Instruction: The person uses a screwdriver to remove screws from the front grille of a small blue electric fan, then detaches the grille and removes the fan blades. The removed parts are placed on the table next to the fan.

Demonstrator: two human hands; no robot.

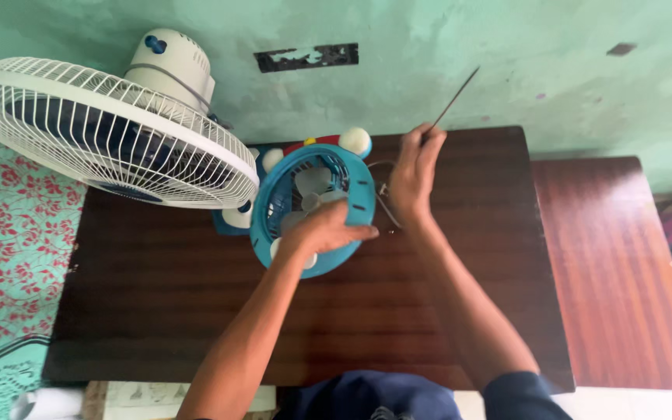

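Green painted wall at the far edge, dark wooden table (157,311) pushed against it, patterned cloth (9,241) hanging off the left side.

Left to right from my view:

- Big white pedestal fan (110,128) sits far-left, cage tilted up toward me, overhanging the table corner. Not touched by either hand.
- Small blue toy fan (313,206) sits mid-table, just right of the big fan's cage, round grille face-up, pale blades visible through it. A white knob and red trim show on its far rim.
- My left hand (322,229) lies on the near-right rim of the blue fan, fingers curled over the edge, clamping it flat to the table. Closed on the housing.
- My right hand (414,175) is just right of the blue fan, wrist near, fingers pointing far. It pinches a thin metal rod (455,97), closed grip.
- Rod's long axis runs from the fingers up and away to the far right, free end over the wall line. Lower end is hidden in the fist; can't tell whether it reaches the fan.
- Thin wire (383,204) loops beside the fan's right rim, under the right hand.
- Second reddish table (624,272) butts on at right.

Key relation: fan lies left of the right hand, rod points away from it; left hand is the nearer one, already on it.
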